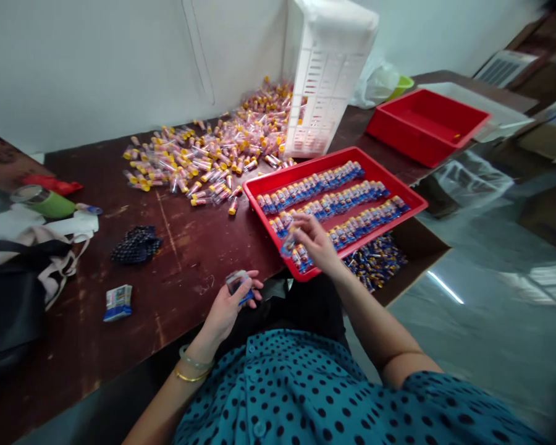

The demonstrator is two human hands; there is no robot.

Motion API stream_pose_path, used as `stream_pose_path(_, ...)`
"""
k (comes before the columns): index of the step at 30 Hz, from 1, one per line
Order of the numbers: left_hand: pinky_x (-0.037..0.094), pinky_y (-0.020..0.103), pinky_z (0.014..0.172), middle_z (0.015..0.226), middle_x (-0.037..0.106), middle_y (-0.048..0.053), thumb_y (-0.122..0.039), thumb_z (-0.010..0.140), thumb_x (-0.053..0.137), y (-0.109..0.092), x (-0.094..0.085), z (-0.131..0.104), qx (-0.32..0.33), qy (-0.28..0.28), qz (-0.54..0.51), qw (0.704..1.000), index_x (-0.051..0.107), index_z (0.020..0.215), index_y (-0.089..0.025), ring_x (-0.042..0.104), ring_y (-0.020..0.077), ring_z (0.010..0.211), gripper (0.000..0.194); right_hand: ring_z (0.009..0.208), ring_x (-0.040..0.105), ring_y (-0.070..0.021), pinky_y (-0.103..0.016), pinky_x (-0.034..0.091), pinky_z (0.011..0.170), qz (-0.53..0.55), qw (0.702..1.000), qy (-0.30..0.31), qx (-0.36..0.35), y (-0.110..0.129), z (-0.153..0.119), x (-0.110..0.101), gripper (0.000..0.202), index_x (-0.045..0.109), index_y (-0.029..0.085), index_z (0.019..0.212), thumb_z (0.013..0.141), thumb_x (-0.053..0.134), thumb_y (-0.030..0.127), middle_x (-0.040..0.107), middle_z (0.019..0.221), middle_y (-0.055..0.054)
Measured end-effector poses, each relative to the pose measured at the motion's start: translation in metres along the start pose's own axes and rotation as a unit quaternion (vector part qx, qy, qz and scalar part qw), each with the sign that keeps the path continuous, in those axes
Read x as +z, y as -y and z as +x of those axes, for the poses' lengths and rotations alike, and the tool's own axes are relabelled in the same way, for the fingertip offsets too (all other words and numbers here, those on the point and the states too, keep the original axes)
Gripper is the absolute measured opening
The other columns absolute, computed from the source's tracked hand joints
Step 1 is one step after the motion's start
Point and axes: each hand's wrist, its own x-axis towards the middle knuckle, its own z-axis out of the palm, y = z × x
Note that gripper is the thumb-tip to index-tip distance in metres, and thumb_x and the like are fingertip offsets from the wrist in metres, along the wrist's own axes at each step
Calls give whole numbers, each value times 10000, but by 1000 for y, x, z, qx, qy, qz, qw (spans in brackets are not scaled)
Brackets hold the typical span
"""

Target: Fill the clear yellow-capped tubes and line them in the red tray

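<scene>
My left hand (229,303) is closed around a small stack of clear-and-blue plastic wrappers (235,282), just in front of the table edge. Over the near left corner of the red tray (269,224), my right hand (319,246) pinches a small clear-and-blue packet (288,244); its contents are blurred. Three rows of small yellow-topped tubes in blue wrappers (327,204) lie in the tray. Loose clear tubes with yellow caps (199,164) are heaped behind it on the dark red table (176,247). Another stack of blue-and-white wrappers (118,303) rests on the left.
A white slatted basket (322,80) stands on end by the heap. An open cardboard box (421,250) of blue-wrapped pieces sits below the tray. A red bin (426,127) is at the right. A dark cloth (136,244), green cup (50,203) and black bag (9,303) lie left.
</scene>
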Motion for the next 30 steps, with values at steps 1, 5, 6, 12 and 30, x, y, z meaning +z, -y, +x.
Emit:
stream_pose_path(1,491,238,573,877,698,65,-383,843,681,1,-2,0,-9,-4,-6,1000,643,1143,-138,632,152,713,389,800,632,-145,-283,538,722,-63,998,-26,1,-2,7,-23,355,487,236,1232,914,562,375,625,974,-31)
stream_pose_path(5,462,236,511,764,689,40,-415,846,663,8,-13,-1,-32,-23,-21,999,607,1147,-145,630,161,643,408,699,625,-165,-293,508,684,-347,934,-20,84,-21,16,-95,337,570,180,1193,870,599,270,658,816,-25)
stream_pose_path(6,453,233,496,755,690,43,-425,839,667,10,-17,-1,-34,-28,-19,999,619,1101,-141,630,161,629,388,702,634,-172,-299,509,693,-386,917,12,96,-25,16,-102,317,596,175,1167,860,610,251,672,815,-31)
stream_pose_path(12,396,204,422,730,683,46,-443,762,745,13,-32,-3,-37,-38,-10,999,656,884,-135,625,153,588,344,1032,625,-238,-361,473,932,-463,879,84,-82,-26,61,-34,219,662,163,1075,892,618,275,694,1079,-111)
stream_pose_path(30,574,285,572,815,760,84,-404,653,835,-13,-56,-12,50,-172,-87,980,714,912,-117,725,208,693,404,843,573,-155,-275,457,826,-284,870,359,-185,-8,89,118,166,615,153,955,861,499,79,595,934,-49)
